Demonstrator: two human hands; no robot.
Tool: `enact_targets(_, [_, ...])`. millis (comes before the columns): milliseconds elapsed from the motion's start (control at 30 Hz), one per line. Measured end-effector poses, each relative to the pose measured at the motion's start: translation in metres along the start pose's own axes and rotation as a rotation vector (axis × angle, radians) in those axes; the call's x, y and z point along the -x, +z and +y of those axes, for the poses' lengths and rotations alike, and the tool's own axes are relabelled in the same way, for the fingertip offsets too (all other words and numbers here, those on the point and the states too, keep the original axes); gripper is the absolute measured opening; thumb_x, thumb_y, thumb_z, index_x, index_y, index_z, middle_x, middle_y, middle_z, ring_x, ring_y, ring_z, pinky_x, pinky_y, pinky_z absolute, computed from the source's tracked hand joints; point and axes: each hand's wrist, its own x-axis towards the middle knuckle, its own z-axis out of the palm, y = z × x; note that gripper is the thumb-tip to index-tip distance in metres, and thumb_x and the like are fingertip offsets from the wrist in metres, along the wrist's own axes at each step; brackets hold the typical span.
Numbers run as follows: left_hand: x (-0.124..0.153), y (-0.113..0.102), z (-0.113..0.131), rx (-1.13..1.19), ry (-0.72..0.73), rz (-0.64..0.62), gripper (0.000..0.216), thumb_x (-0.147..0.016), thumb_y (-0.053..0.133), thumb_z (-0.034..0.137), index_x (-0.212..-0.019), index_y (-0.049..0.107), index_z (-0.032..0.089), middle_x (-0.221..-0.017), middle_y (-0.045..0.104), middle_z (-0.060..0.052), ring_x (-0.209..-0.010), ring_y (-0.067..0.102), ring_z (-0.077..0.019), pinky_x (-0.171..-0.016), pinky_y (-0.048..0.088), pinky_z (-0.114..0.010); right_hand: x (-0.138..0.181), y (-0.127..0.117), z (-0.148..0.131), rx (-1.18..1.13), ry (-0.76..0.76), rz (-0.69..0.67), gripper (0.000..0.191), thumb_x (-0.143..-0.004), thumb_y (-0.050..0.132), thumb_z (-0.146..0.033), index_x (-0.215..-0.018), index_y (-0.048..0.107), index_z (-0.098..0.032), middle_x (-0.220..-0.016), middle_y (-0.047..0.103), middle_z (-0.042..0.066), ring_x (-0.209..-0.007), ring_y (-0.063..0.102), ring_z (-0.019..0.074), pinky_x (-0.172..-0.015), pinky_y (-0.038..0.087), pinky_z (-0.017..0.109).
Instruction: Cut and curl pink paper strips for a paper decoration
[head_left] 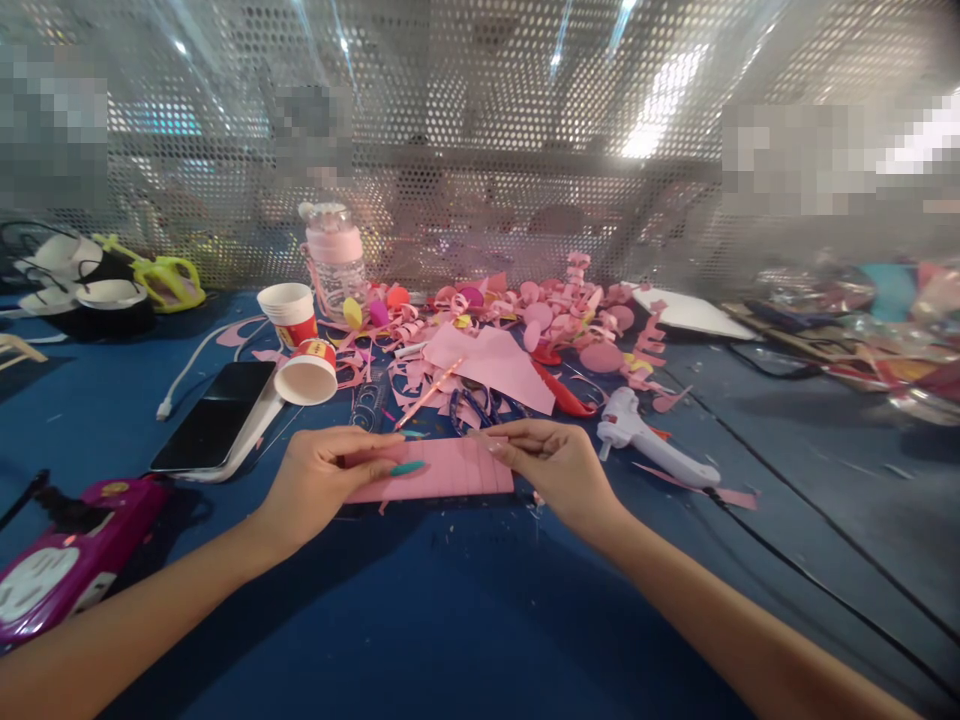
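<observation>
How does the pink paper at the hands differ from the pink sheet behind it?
The front paper is near-rectangular; the rear sheet has an irregular outline. The front paper shows lines across its right part; the rear sheet looks plain. The left hand and right hand touch the front paper; the rear sheet lies among scraps. Both are pink.

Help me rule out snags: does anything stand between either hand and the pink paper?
Nothing visible does: the left hand and right hand both touch the pink paper; the glue gun lies off to the right.
</observation>
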Motion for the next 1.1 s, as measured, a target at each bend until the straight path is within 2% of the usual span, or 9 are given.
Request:
enact_targets(167, [0.0000,-0.0004,-0.0004,0.007,-0.018,-0.016,0.020,-0.074,0.063,0.030,-0.091,0.070,0.022,-0.082,0.071,-0.003,-0.070,0.064,-0.0150,-0.063,0.051,-0.024,-0.0004,-0.0005,0.0011,0.032,0.001,0.009,0.019,-0.062,0.071,-0.034,-0.075,0.072,-0.020,-0.078,0.073,0.005,-0.078,0.068,0.0223,-0.068,0.056,0.032])
enact_targets(533, [0.0003,-0.0015,0.0050,0.023,0.039,-0.012,0.019,-0.076,0.061,0.029,-0.090,0.071,0.020,-0.078,0.070,-0.003,-0.067,0.063,-0.0151,-0.061,0.051,-0.026,0.0011,-0.0009,-0.0009,0.037,-0.004,-0.015,0.017,-0.064,0.070,-0.033,-0.078,0.072,-0.022,-0.081,0.073,0.004,-0.080,0.068,0.0212,-0.075,0.055,0.033])
enact_targets(800, [0.0001,-0.0021,0.0054,0.012,0.048,0.001,0.019,-0.075,0.061,0.031,-0.088,0.071,0.021,-0.076,0.070,-0.003,-0.066,0.063,-0.0152,-0.060,0.051,-0.025,-0.0001,-0.0015,0.0028,0.057,-0.024,-0.006,0.021,-0.062,0.070,-0.038,-0.076,0.072,-0.021,-0.078,0.073,0.005,-0.077,0.068,0.0226,-0.070,0.057,0.035])
enact_targets(1100, [-0.0013,-0.0033,0.0030,0.038,0.030,-0.047,0.020,-0.078,0.058,0.027,-0.093,0.070,0.023,-0.077,0.071,-0.002,-0.065,0.064,-0.0137,-0.063,0.052,-0.023,-0.0029,-0.0040,0.0061,0.118,-0.042,0.033,0.021,-0.060,0.071,-0.037,-0.070,0.070,-0.018,-0.073,0.072,0.006,-0.073,0.068,0.0228,-0.066,0.054,0.034])
